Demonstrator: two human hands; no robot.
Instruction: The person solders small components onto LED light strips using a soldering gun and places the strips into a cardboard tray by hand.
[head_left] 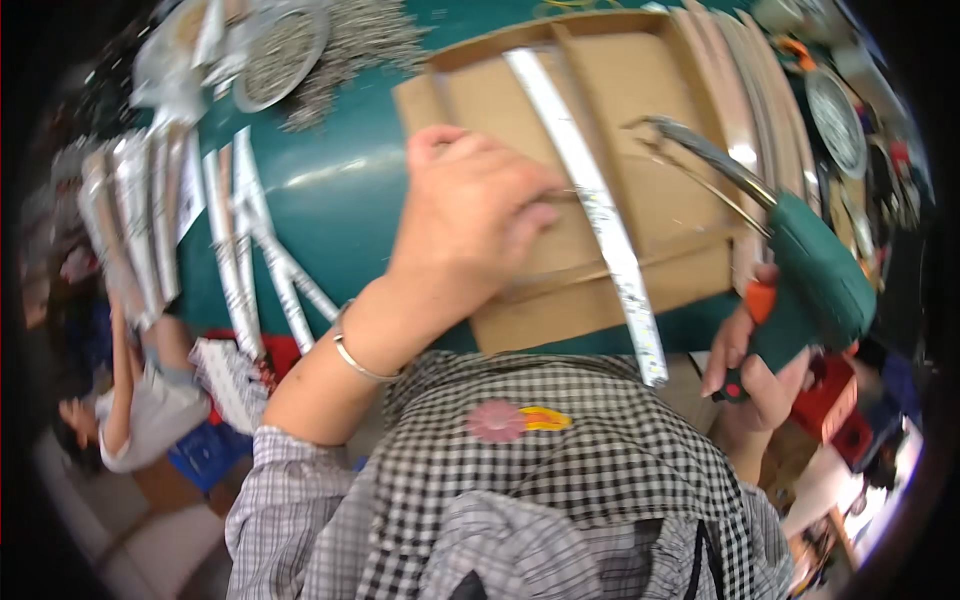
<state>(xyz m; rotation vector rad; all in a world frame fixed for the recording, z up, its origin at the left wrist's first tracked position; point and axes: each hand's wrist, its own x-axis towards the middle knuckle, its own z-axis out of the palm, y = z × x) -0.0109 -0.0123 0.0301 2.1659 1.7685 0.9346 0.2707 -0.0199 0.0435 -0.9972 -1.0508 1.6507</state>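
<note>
My right hand [765, 375] grips a green pistol-grip tool [820, 275] with an orange trigger. The tool's long metal nose [710, 160] points left over a brown cardboard tray [640, 100] with raised dividers. A narrow silver-white strip [590, 190] lies slantwise across the tray, its lower end past the near edge. Over the tray's left part, my left hand [475, 195] is closed, thumb and fingers drawn together beside the strip. A thin thing seems to stick out from its fingertips toward the strip, too blurred to name.
Small metal pieces [370, 45] are heaped by a round dish [285, 60] at the far left. Bundled strips [135, 215] and loose strips [265, 235] lie left on the green table [330, 190]. More strips [770, 110] line the tray's right side. Another person [150, 415] sits at lower left.
</note>
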